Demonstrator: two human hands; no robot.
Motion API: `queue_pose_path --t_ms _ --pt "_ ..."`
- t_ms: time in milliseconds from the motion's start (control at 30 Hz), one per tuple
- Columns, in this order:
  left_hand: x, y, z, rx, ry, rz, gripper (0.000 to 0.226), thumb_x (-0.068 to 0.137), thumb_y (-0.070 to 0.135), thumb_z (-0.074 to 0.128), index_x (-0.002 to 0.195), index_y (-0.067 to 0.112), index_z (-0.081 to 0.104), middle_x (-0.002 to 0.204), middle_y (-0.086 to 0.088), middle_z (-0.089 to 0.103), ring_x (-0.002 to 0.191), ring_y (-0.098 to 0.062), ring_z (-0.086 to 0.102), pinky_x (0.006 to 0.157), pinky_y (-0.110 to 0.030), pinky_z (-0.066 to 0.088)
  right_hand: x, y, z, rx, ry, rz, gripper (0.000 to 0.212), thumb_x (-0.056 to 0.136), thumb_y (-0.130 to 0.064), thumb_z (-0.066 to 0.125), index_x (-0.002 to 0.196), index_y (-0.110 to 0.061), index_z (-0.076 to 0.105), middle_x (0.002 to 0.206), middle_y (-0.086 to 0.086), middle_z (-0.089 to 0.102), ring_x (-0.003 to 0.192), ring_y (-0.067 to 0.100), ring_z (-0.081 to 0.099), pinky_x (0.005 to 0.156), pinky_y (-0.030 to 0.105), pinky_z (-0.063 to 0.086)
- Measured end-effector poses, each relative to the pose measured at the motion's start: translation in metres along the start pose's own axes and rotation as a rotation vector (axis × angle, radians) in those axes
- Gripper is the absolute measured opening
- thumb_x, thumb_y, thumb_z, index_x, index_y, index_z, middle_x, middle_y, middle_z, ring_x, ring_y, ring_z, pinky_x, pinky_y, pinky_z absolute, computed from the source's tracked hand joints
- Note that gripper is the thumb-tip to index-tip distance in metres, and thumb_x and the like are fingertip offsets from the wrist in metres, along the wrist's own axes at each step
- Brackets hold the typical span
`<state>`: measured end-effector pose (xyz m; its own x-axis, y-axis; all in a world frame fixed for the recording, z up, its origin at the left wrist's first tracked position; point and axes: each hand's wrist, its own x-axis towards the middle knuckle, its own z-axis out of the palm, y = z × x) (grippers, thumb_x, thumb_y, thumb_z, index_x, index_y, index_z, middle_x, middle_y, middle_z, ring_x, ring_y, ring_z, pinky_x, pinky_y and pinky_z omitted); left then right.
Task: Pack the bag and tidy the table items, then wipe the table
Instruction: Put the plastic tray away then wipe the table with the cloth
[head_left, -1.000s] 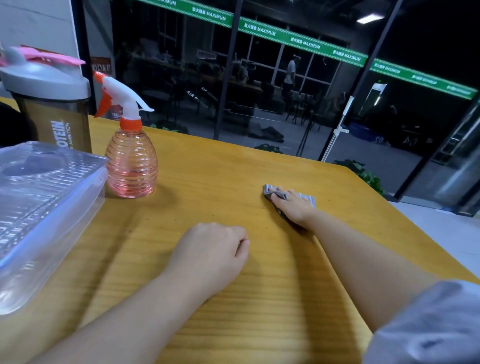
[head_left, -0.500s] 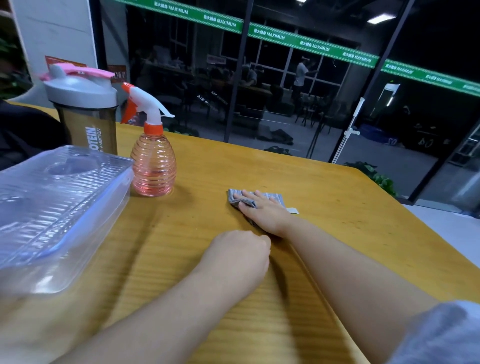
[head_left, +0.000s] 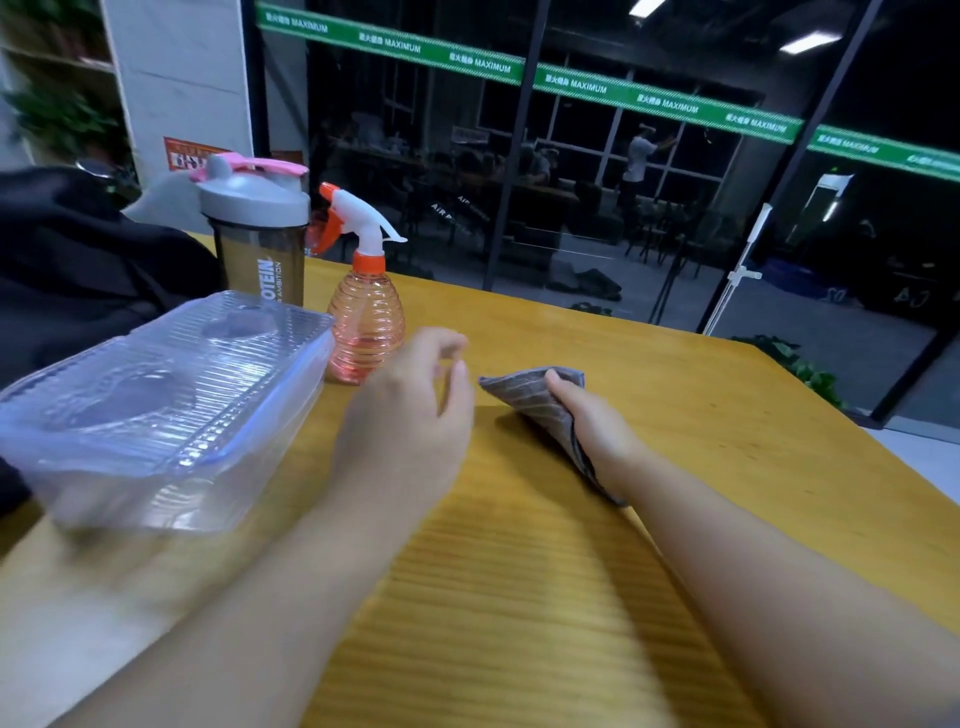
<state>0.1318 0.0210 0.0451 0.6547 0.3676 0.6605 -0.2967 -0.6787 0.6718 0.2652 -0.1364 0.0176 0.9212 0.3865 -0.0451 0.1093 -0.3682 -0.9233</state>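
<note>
Cloth (head_left: 540, 410) gripped in right hand (head_left: 597, 431); left hand (head_left: 410, 410) loosely open, holding nothing.

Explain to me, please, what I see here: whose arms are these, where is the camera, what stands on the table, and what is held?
There is no machine here. A person wears a camera on the head, and it looks forward and down, so the two arms are that person's own. The right hand grips a grey striped cloth for wiping. The left hand holds nothing; its fingers are loosely curled. On the yellow wooden table stand a clear plastic box with a lid, a pink spray bottle and, behind the box, a shaker bottle with a grey lid. A dark bag lies at the left edge.
</note>
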Motion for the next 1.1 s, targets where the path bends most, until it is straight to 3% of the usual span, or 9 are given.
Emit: queue_pose_path --t_ms 100,167,233,400,500,600,767,900,1100 --pt "0.012 -0.014 -0.007 -0.046 0.11 -0.116 0.022 0.092 0.018 0.048 0.113 0.016 0.053 0.103 0.006 0.058 0.091 -0.009 0.055 0.077 -0.025 0.042 -0.004 -0.012 0.015 -0.065 -0.02 -0.101 0.034 0.092 -0.041 0.051 0.091 -0.013 0.071 0.094 0.011 0.071 0.086 0.014 0.068 0.087 0.028 0.048" --pt "0.013 -0.022 -0.004 -0.059 0.1 -0.143 0.022 0.091 0.017 0.05 0.112 0.014 0.051 0.102 0.004 0.057 0.091 -0.011 0.055 0.081 -0.029 0.046 -0.003 -0.016 0.026 -0.174 -0.042 -0.103 0.045 0.081 -0.055 0.05 0.087 -0.017 0.073 0.101 0.014 0.07 0.097 0.027 0.065 0.095 0.041 0.045" --pt "0.012 -0.027 0.0 -0.059 0.068 -0.151 0.022 0.09 0.017 0.051 0.111 0.014 0.05 0.101 0.003 0.057 0.09 -0.013 0.055 0.083 -0.034 0.048 0.001 -0.016 0.033 -0.202 -0.1 -0.097 0.039 0.084 -0.054 0.049 0.088 -0.023 0.073 0.1 0.005 0.072 0.098 0.022 0.065 0.094 0.037 0.043" --pt "0.011 -0.032 0.005 -0.052 0.024 -0.139 0.022 0.089 0.019 0.052 0.111 0.017 0.049 0.1 0.004 0.057 0.093 -0.013 0.056 0.084 -0.036 0.049 0.003 -0.012 0.043 -0.352 -0.203 -0.145 0.072 0.067 -0.066 0.045 0.096 -0.004 0.064 0.099 0.013 0.07 0.094 0.03 0.063 0.092 0.044 0.045" --pt "0.01 -0.035 0.006 -0.037 -0.015 -0.148 0.022 0.09 0.021 0.051 0.112 0.018 0.049 0.101 0.005 0.056 0.095 -0.012 0.055 0.085 -0.034 0.047 0.0 -0.002 0.019 -0.267 -0.153 -0.123 0.06 0.077 -0.055 0.05 0.092 0.002 0.064 0.105 0.027 0.064 0.104 0.043 0.057 0.097 0.055 0.041" --pt "0.008 -0.039 0.009 -0.014 -0.049 -0.169 0.021 0.089 0.023 0.051 0.11 0.02 0.049 0.101 0.006 0.057 0.096 -0.012 0.055 0.084 -0.033 0.046 -0.011 0.012 -0.017 -0.156 -0.074 -0.084 0.033 0.093 -0.032 0.049 0.091 -0.009 0.072 0.101 0.012 0.072 0.102 0.026 0.065 0.1 0.038 0.042" --pt "0.005 -0.046 0.017 0.071 -0.175 -0.228 0.021 0.089 0.019 0.05 0.11 0.021 0.05 0.107 0.009 0.055 0.103 -0.015 0.053 0.089 -0.034 0.043 -0.02 0.031 -0.073 -0.309 0.088 0.049 0.039 0.095 -0.048 0.041 0.096 -0.021 0.068 0.1 0.002 0.069 0.097 0.021 0.062 0.087 0.029 0.044" --pt "-0.002 -0.049 0.025 0.183 -0.312 -0.193 0.034 0.087 0.009 0.048 0.121 0.013 0.049 0.121 0.0 0.053 0.117 -0.019 0.047 0.099 -0.033 0.037 -0.016 0.052 -0.11 -0.583 0.217 0.267 0.068 0.085 -0.073 0.026 0.124 -0.025 0.054 0.126 0.007 0.055 0.118 0.028 0.047 0.102 0.041 0.034" --pt "-0.006 -0.05 0.031 0.325 -0.382 -0.105 0.037 0.09 0.013 0.046 0.127 0.015 0.043 0.128 -0.001 0.049 0.121 -0.019 0.042 0.101 -0.032 0.033 0.011 0.059 -0.125 -0.9 0.169 0.327 0.062 0.097 -0.056 0.017 0.151 -0.026 0.013 0.159 -0.004 0.005 0.146 0.017 0.0 0.117 0.043 0.0"
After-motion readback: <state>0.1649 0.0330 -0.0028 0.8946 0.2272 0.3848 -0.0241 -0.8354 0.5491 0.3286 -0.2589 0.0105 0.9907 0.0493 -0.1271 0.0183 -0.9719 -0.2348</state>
